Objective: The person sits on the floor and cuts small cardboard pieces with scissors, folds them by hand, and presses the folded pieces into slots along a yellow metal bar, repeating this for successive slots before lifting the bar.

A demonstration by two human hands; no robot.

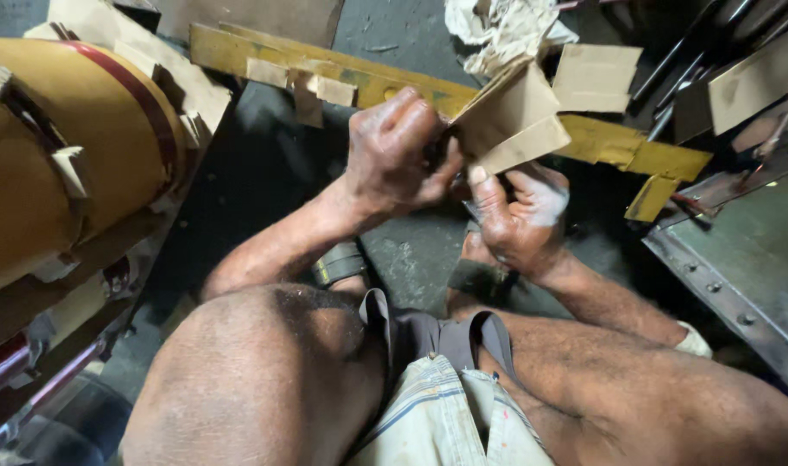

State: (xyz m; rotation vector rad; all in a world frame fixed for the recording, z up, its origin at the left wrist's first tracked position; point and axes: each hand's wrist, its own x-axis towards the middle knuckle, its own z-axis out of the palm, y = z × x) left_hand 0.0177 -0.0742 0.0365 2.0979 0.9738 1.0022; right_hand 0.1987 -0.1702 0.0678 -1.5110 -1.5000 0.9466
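My left hand (395, 154) and my right hand (519, 216) both grip a folded piece of brown cardboard (513, 116) held above the dark floor between my knees. The left hand's fingers curl over the cardboard's left edge. The right hand's thumb presses up against its lower edge. Both hands are smeared with grime.
A yellow painted bar (376, 82) with cardboard scraps stuck to it lies across the floor behind the hands. A large yellow rounded body (57, 155) with a red stripe stands at left. A grey riveted metal plate (739, 259) is at right. Crumpled paper (502, 30) lies beyond.
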